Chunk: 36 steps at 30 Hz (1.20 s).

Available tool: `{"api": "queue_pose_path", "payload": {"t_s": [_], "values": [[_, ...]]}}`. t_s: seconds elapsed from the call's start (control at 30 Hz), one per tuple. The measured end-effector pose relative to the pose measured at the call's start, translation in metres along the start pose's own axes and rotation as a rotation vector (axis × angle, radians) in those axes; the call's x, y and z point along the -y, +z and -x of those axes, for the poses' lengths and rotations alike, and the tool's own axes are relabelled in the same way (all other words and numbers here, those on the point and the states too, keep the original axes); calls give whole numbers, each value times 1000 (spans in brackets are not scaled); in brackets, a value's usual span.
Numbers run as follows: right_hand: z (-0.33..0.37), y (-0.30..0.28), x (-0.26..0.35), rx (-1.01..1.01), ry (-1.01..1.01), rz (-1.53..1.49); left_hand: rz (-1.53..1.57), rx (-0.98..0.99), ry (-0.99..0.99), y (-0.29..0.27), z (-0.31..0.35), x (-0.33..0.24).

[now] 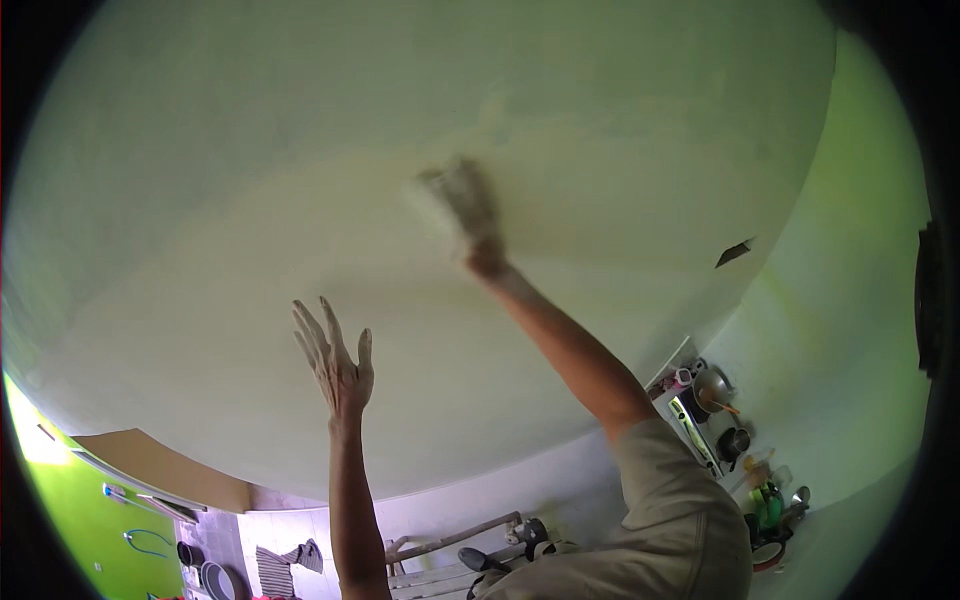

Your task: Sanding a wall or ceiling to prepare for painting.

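A broad pale wall [250, 230] fills most of the view, with a lighter, cream-coloured area across its middle. My left hand [338, 365] is open in front of it, fingers spread and pointing up, with nothing in it. The hand looks dusted with pale powder. Whether it touches the wall I cannot tell. Higher up, my right hand [465, 205] is at the wall with the arm stretched out. Motion smears its fingers, and a pale patch at its left side is too blurred to name. Its back is whitish too.
Below me are a wooden bench or ladder [455, 540] and my dark shoes. Lower right, a stove [700, 435] with a pan [712, 388] and other kitchenware stands by the side wall. A dark slot [735, 252] breaks the wall. Lower left are a grey tub [220, 580] and striped cloth [275, 570].
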State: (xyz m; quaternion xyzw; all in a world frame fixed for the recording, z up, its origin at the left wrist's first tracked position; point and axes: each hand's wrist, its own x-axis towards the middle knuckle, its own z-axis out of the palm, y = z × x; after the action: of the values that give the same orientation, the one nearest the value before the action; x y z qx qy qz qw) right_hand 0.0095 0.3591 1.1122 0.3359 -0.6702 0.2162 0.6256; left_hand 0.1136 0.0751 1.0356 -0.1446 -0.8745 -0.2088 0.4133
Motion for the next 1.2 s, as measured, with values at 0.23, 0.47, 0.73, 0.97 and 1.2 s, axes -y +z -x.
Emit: {"api": "queue_pose_path", "payload": {"t_s": [0.23,0.47,0.73,0.97,1.2], "values": [[-34,-84,-78,-650,444,280,-111,70,-67,30,-15,6],[-13,8,28,66,45,-566,-187,61,-99,12,-5,35],[-50,-4,-41,-608,316,-172,28,170,-131,13,62,15],[-51,28,22,91,-68,-172,47,245,-497,-49,303,58],[-31,24,-14,-423,185,-13,18,234,-753,-63,401,42]]}}
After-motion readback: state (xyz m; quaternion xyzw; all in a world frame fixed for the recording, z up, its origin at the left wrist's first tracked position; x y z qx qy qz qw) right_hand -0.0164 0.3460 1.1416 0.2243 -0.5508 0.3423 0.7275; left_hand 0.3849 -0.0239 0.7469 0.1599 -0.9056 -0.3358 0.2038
